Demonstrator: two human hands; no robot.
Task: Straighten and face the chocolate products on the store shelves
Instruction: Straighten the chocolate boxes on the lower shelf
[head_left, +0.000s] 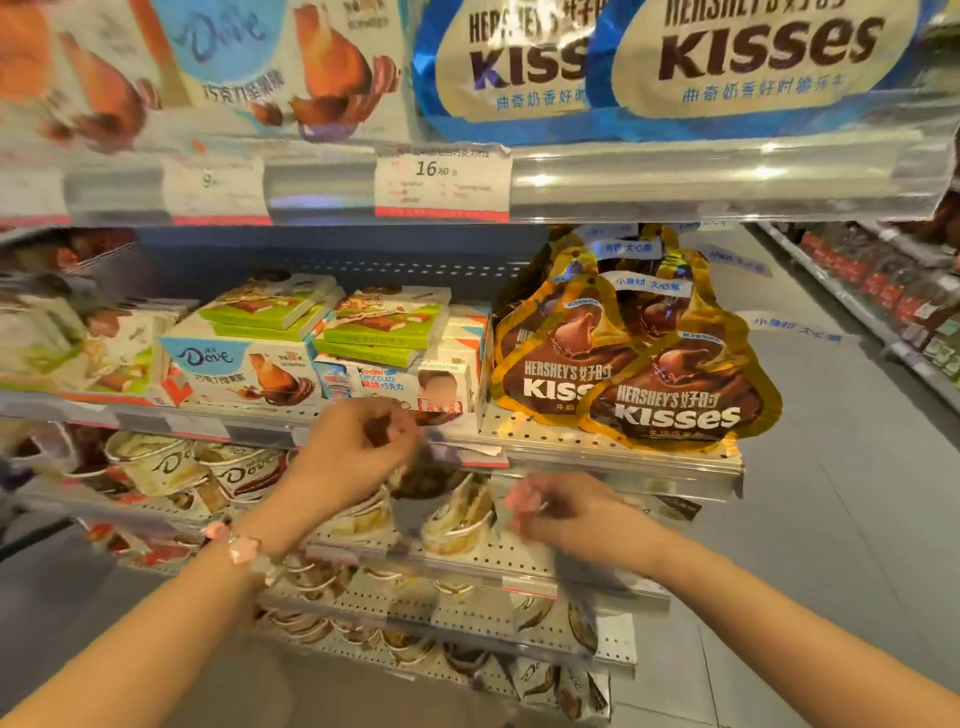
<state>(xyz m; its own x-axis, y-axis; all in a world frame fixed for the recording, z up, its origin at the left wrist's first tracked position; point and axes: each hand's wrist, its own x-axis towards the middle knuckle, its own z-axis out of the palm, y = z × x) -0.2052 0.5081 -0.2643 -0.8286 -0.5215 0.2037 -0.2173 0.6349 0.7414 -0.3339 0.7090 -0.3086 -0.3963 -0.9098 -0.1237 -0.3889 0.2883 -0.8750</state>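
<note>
The left hand (358, 447) reaches forward, fingers curled around a dark chocolate cup (426, 475) at the shelf edge (597, 457). The right hand (561, 512) hovers lower, fingers curled – too blurred to tell its grip – beside tilted cups (460, 519), under brown Kisses bags (680, 400)

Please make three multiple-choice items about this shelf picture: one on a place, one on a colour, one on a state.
1. Where do the brown-and-gold foil Hershey's Kisses bags stand?
A. left of the white Kinder chocolate box
B. right of it
C. one shelf below it

2. The foil Kisses bags on the top shelf are:
A. blue
B. green
C. red

3. The left hand is:
A. flat on the floor
B. fingers curled at the shelf edge
C. out of view

Answers: 1 B, bags stand right of the box; 2 A, blue edges; 3 B, curled fingers.
</note>
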